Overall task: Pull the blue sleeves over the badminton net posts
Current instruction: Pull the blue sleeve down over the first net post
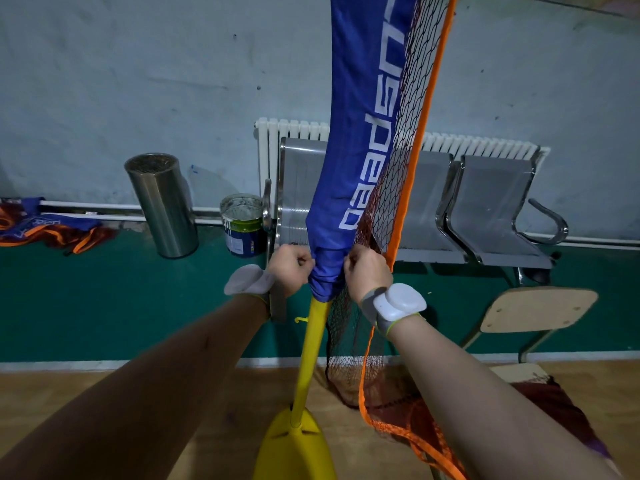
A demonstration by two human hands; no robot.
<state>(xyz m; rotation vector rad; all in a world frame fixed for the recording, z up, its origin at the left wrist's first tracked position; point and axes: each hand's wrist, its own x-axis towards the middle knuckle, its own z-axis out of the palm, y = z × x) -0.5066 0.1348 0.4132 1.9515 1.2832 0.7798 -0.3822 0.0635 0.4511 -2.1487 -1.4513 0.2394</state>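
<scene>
Both hands are fisted on the lower hem of the blue sleeve (pixel 360 133): the left hand (pixel 289 268) grips the bunched cloth on its left side, and the right hand (pixel 367 271) grips it on the right, knuckles toward the camera. Each wrist carries a pale strapped device, the left one (pixel 247 280) and the right one (pixel 398 303). The sleeve, printed with white lettering, runs up out of the top of the view and covers the upper part of the yellow post (pixel 313 341). Below the hem the post is bare down to its yellow base (pixel 294 448), which stands on the wooden floor.

The dark net (pixel 405 150) with its orange edging (pixel 429 109) hangs along the sleeve's right side. It passes just behind the right hand, sags below it and lies heaped on the floor by the base.

Behind the post, a row of metal bench seats (pixel 485 209) stands before a white radiator (pixel 478 143) on the wall. A paint can (pixel 242 225) and a steel bin (pixel 161 202) stand to the left on the green floor. A pile of blue and orange cloth (pixel 45 226) lies at the far left, and a wooden chair (pixel 536 308) stands to the right.
</scene>
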